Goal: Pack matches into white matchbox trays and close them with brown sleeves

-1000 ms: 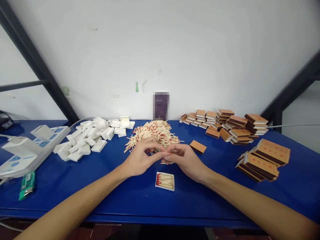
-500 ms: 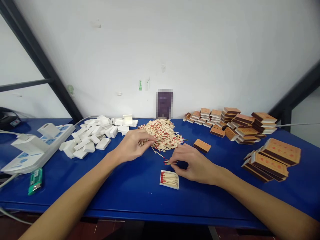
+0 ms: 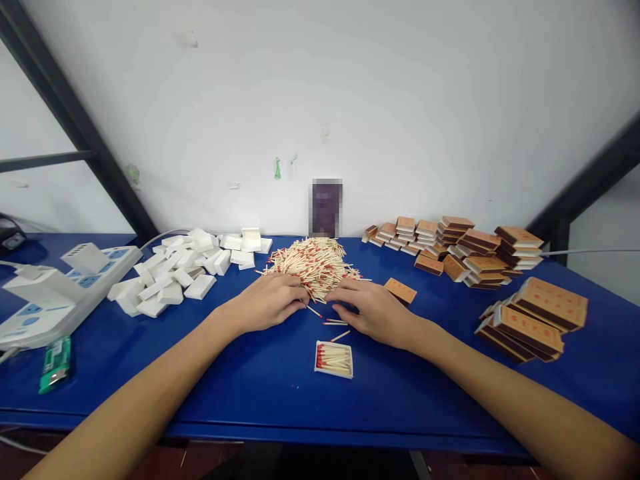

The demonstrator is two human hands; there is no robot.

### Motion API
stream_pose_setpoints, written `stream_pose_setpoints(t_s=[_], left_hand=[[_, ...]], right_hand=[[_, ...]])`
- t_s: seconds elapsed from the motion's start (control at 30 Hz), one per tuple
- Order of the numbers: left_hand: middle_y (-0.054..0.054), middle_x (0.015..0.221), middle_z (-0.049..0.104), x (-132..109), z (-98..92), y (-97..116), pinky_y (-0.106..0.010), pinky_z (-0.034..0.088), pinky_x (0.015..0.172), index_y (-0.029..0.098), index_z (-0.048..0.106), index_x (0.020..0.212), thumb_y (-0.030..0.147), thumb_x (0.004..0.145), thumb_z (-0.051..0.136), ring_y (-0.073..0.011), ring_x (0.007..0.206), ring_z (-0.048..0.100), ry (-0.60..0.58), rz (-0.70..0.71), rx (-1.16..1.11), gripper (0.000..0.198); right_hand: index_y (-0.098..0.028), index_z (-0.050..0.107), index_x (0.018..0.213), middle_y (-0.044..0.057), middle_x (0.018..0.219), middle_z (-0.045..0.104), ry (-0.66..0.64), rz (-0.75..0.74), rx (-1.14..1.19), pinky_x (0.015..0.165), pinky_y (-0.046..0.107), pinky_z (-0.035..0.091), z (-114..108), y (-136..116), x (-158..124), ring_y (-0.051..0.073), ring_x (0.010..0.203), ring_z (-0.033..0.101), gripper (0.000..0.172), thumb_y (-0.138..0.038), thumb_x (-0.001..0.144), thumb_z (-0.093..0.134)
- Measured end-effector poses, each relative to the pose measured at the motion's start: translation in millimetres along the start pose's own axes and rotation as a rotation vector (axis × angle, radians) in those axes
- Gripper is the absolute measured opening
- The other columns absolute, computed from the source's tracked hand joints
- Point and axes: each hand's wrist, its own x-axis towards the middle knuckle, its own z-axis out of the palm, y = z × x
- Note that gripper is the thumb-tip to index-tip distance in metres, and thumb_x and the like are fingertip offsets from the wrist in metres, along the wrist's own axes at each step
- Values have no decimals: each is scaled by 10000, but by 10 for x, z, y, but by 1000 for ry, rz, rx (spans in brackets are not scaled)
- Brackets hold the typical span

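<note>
A heap of red-tipped matches [image 3: 315, 263] lies on the blue table. At its near left edge is my left hand [image 3: 273, 301], palm down, fingers curled and thumb close to the index finger; whatever is between them is hidden. My right hand [image 3: 375, 308] reaches the heap's near right edge, its thumb and index finger apart with no match visible between them. Below its thumb lie a few loose matches [image 3: 336, 323] and a slanted single match [image 3: 341, 336]. Nearer me, a white matchbox tray [image 3: 334, 377] holds a layer of matches, heads to the left.
White empty trays [image 3: 200, 287] are piled at left, beside a power strip [image 3: 75, 327] and a green lighter-like packet [image 3: 56, 363]. Orange matchbox sleeves [image 3: 480, 263] stand stacked at right, with one sleeve [image 3: 400, 291] behind my right hand. A pixelated dark object [image 3: 326, 207] is by the wall.
My right hand has let go of a few matches, which now lie on the table, and has moved up to the heap. My left hand has come slightly down along the heap's edge.
</note>
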Motion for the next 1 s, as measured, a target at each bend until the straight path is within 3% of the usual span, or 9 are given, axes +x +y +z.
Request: stream_pose_setpoints(t_s=[0.23, 0.37, 0.53, 0.67, 0.77, 1.0], left_hand=[[-42, 911, 575, -38, -98, 19, -295, 398, 771, 180, 637, 909, 209, 928, 529, -184, 870, 545, -44, 8, -96, 113], [-34, 880, 575, -49, -85, 14, -293, 400, 774, 184, 647, 880, 198, 903, 557, -182, 867, 553, -29, 21, -117, 94], [-31, 864, 602, -58, -56, 17, -290, 409, 751, 184, 662, 843, 185, 870, 585, -179, 850, 575, -2, 13, -144, 82], [-20, 821, 633, -61, -76, 21, -285, 413, 744, 178, 658, 794, 142, 816, 597, -167, 815, 586, -11, 34, -185, 74], [-10, 787, 642, -64, -92, 24, -283, 416, 740, 182, 668, 782, 128, 793, 602, -157, 787, 587, 2, 45, -216, 86], [-19, 797, 637, -31, -33, 85, -275, 416, 679, 187, 686, 816, 198, 835, 602, -151, 730, 584, 10, -15, -164, 87]], right_hand=[[-191, 682, 990, 99, 996, 611, -102, -256, -398, 729, 331, 438, 13, -38, 316, 200, 839, 593, 148, -200, 933, 546], [-160, 681, 995, 116, 1013, 619, -139, -348, -485, 756, 359, 451, 14, -54, 416, 210, 850, 608, 151, -153, 934, 543], [-155, 663, 957, 94, 948, 638, -190, -522, -552, 706, 341, 460, -12, -44, 494, 199, 829, 610, 195, -128, 964, 470], [-170, 644, 974, 82, 954, 644, -193, -581, -557, 668, 312, 440, 0, -1, 516, 180, 807, 600, 194, -115, 967, 458], [-170, 624, 1017, 80, 947, 635, -182, -529, -466, 671, 307, 421, 25, 11, 467, 170, 770, 584, 184, -107, 962, 460], [-200, 585, 991, 52, 953, 623, -40, -129, 57, 814, 345, 372, -148, -96, 196, 173, 878, 561, 187, -190, 1001, 398]])
